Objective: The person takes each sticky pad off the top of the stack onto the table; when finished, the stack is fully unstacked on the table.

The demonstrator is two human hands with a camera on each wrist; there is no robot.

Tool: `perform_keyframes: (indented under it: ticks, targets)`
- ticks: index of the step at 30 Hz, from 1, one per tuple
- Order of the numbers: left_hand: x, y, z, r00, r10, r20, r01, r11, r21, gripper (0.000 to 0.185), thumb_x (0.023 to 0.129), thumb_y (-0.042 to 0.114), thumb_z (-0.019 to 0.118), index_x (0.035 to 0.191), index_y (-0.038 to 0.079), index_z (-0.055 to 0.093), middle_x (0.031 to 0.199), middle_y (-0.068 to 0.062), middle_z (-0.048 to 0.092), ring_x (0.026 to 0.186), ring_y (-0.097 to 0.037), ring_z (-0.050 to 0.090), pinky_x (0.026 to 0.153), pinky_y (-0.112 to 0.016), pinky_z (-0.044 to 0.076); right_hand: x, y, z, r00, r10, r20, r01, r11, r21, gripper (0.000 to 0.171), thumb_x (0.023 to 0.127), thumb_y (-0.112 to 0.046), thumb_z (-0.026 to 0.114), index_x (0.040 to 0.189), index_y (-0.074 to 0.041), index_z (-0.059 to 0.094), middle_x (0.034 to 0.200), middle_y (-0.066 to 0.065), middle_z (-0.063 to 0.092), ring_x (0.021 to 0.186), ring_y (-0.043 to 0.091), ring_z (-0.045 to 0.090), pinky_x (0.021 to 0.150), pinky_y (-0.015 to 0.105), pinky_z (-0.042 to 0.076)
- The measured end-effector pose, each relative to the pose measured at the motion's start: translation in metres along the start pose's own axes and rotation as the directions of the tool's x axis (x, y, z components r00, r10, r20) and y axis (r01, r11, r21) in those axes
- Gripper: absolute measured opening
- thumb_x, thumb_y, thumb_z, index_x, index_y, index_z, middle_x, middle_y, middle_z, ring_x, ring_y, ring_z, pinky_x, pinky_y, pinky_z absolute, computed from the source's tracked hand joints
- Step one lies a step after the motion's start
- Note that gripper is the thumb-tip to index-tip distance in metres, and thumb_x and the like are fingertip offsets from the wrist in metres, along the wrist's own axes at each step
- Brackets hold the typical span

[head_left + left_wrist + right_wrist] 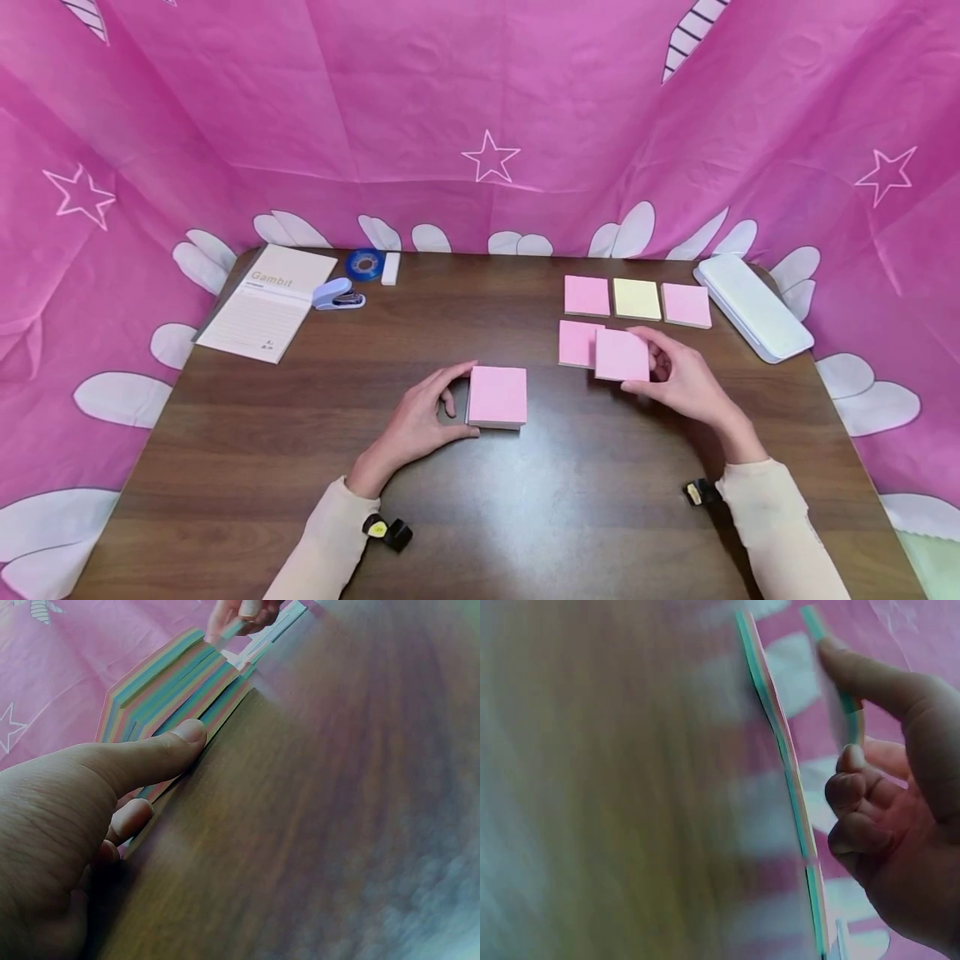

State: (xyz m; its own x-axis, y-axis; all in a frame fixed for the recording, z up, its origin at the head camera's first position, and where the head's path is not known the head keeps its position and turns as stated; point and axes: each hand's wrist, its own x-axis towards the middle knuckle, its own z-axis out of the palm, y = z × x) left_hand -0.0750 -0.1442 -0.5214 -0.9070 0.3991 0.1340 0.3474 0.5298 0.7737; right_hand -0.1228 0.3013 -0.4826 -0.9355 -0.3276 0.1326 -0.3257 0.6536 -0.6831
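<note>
A thick pink sticky-note block [497, 397] lies on the brown table [480, 500] near the middle. My left hand [422, 421] grips its left side, thumb along the edge [161, 757]. My right hand [678, 383] pinches a single pink note [622, 355] just above the table, overlapping another pink note [576, 343] that lies flat. Behind them lie a pink note [587, 296], a yellow note [637, 298] and a pink note [686, 305] in a row. In the right wrist view the held note [838, 705] stands edge-on between thumb and fingers.
A white case [752, 305] lies at the table's right edge. At the back left are a notepad [268, 301], a small stapler [337, 295], a blue tape roll [365, 264] and a white eraser [390, 268]. Pink cloth [480, 117] walls the table on three sides.
</note>
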Motion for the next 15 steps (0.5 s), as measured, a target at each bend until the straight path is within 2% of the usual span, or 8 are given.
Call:
perform_keyframes:
  ticks: [7,15]
  targets:
    - [0.0,-0.001,0.001,1.0,0.017,-0.003,-0.017,1.0,0.002,0.102,0.08,0.019,0.104,0.167,0.023,0.05,0.146,0.0,0.064,0.083,-0.008,0.059,0.08,-0.031,0.049,0.001,0.028,-0.013,0.998,0.055,0.013,-0.054,0.998,-0.045,0.076,0.085,-0.019,0.099,0.149,-0.002,0.062,0.088,0.006,0.056,0.078,0.017,0.052,0.068,0.023,0.041]
    - [0.0,0.0,0.001,1.0,0.011,-0.002,-0.011,1.0,0.002,0.102,0.08,0.019,0.104,0.167,0.024,0.05,0.145,0.0,0.063,0.083,-0.007,0.058,0.078,-0.03,0.048,0.003,0.032,-0.014,0.997,0.073,0.036,-0.067,0.987,-0.143,0.085,0.084,-0.022,0.101,0.153,0.001,0.057,0.096,0.008,0.058,0.081,0.021,0.05,0.071,0.03,0.039]
